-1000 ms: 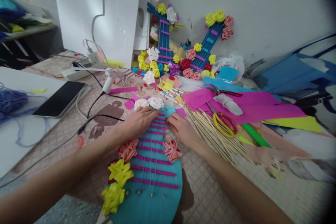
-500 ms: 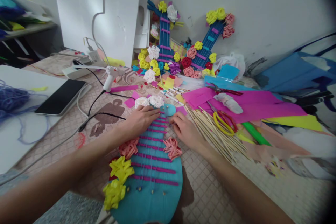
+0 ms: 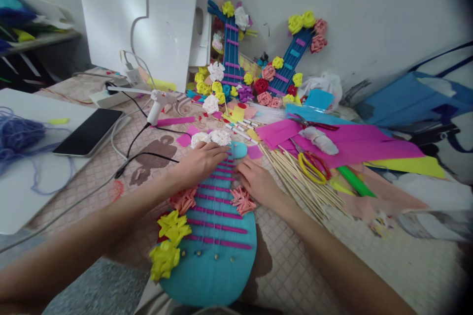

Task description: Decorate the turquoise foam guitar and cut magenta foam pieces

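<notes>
A teal paper guitar model lies on the table in front of me, crossed by magenta strips and edged with yellow and pink paper flowers. My left hand rests palm down on its neck, fingers stretched toward the two white flowers. My right hand presses on the neck's right side, fingers curled and pinched at a magenta strip. What they grip is too small to name.
Bamboo sticks and yellow-handled scissors lie right of my hand, on magenta paper sheets. A glue gun, cables and a phone sit left. Two finished blue guitars lean on the wall.
My hands have stayed on the guitar neck with only small finger shifts. The view has tilted, so the guitar sits slightly higher in the picture.
</notes>
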### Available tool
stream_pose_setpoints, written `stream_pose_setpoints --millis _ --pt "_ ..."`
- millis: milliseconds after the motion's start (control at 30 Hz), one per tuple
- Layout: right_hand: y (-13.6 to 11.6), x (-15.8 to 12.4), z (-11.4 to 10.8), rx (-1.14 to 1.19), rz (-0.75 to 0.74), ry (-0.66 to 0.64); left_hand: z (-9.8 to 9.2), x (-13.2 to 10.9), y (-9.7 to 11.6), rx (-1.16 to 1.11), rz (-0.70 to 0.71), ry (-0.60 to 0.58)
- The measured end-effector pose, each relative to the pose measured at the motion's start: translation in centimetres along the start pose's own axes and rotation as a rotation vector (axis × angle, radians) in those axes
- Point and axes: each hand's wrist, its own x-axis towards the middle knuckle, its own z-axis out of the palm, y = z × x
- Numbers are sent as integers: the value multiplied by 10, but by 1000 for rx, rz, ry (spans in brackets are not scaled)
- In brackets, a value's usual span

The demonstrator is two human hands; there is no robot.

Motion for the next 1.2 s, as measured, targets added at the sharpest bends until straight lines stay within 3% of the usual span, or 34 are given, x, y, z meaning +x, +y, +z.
stream_pose_setpoints --millis 333,633,1000,1200 --pt "-4 2 -7 158 20 42 7 4 1 -12 38 -56" --pt "-27 -2 -16 291 95 88 4 1 3 2 23 -41" --pt "-41 -13 -12 146 102 202 7 -1 1 55 97 -38" --pt "-54 -14 -12 406 184 185 7 0 3 71 74 -38"
